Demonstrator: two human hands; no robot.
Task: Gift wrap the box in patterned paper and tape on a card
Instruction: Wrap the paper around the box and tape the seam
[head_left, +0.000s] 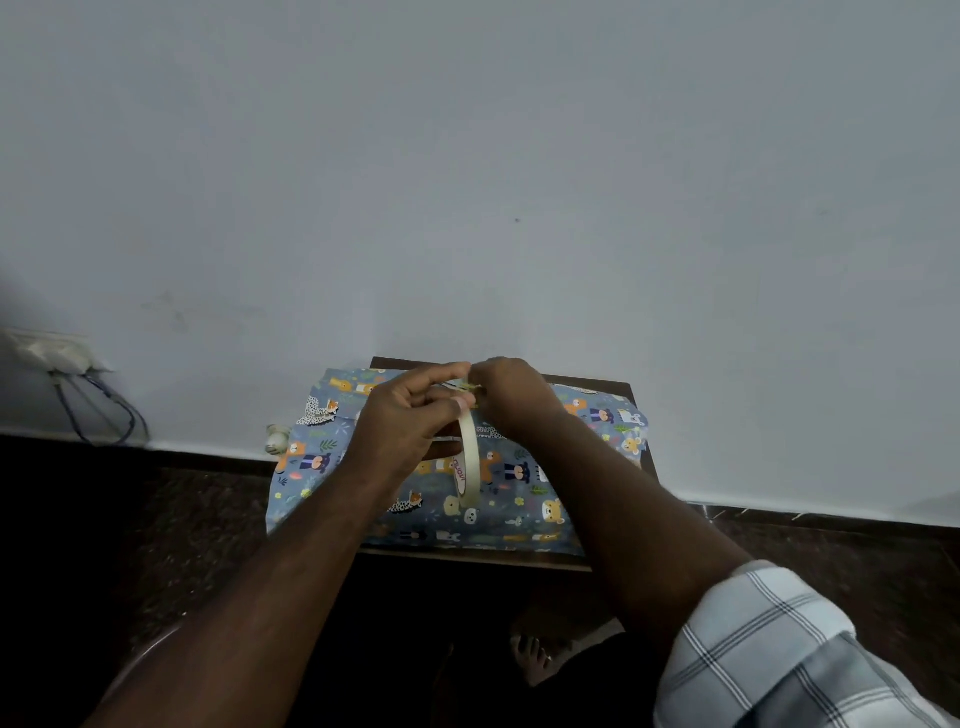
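1 sheet of patterned paper (441, 514), blue-grey with cartoon bears, leopards and leaves, lies over the top of 1 small dark wooden table (597, 387) that stands against the far wall, and it seems to cover the box, whose own surface cannot be seen. The paper's edges hang past the table on the left and near sides, and its right end is crumpled near the table's right edge. Above the middle of the paper, 1 roll of cream masking tape (469, 462) stands on edge, with red lettering on its inner core. The left hand (410, 421) grips the roll from the left, fingers curled through and around it, thumb stretched toward the roll's far top. The right hand (511, 395) meets it there, its fingers bent and pinching at the tape's loose end just beside the left thumb; how much tape is free cannot be told. Both bare forearms reach in from the near side, and 1 checked sleeve (769, 649) in white and grey covers the right upper arm. Below the table, on the dark speckled floor (156, 519), 1 bare foot (535, 657) shows. 1 small pale object (277, 439) sits just left of the paper at the foot of the plain wall (467, 182). Far left, 1 white socket plate (49, 353) hangs on the wall with dark cables (104, 410) looping down.
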